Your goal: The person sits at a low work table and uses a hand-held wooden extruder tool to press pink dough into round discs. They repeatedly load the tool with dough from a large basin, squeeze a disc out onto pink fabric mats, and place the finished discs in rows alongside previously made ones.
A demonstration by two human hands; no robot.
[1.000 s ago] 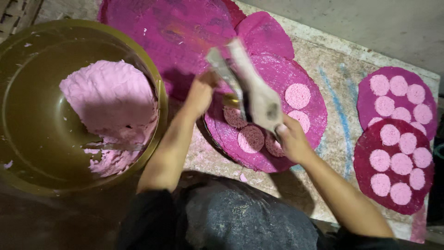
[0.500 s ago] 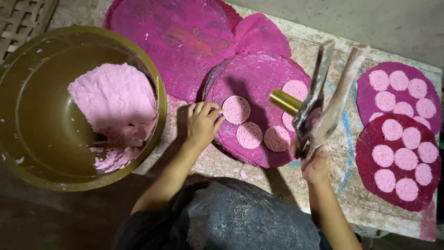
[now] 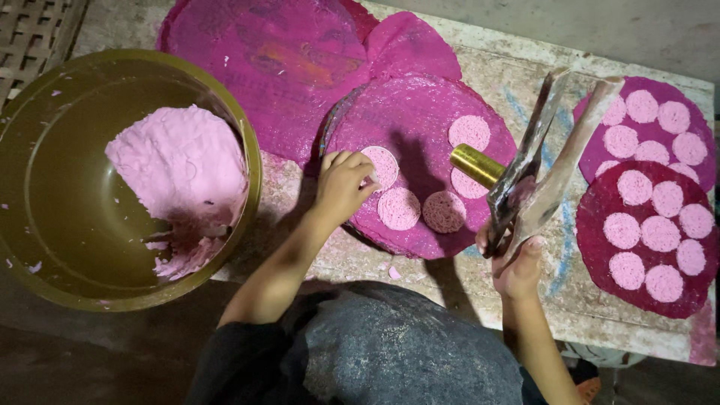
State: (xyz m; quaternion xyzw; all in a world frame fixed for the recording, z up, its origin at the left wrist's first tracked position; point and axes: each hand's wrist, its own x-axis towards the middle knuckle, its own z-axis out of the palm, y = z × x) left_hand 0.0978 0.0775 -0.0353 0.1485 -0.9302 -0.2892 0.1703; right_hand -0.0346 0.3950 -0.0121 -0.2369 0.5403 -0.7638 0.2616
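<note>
My left hand rests on the left edge of a round magenta mat, its fingertips touching a small pink dough disc. Three more pink discs lie on that mat. My right hand grips a hinged metal press with two long flat plates and a brass cylinder at its base. The press stands raised above the mat's right edge, plates slightly apart.
A big olive bowl on the left holds a lump of pink dough. Two dark round mats at the right carry several pink discs. More magenta mats lie at the back on a worn table.
My right hand swung the press from over the mat's middle out to the right. My left hand dropped onto the mat's left edge, and a new disc now lies there.
</note>
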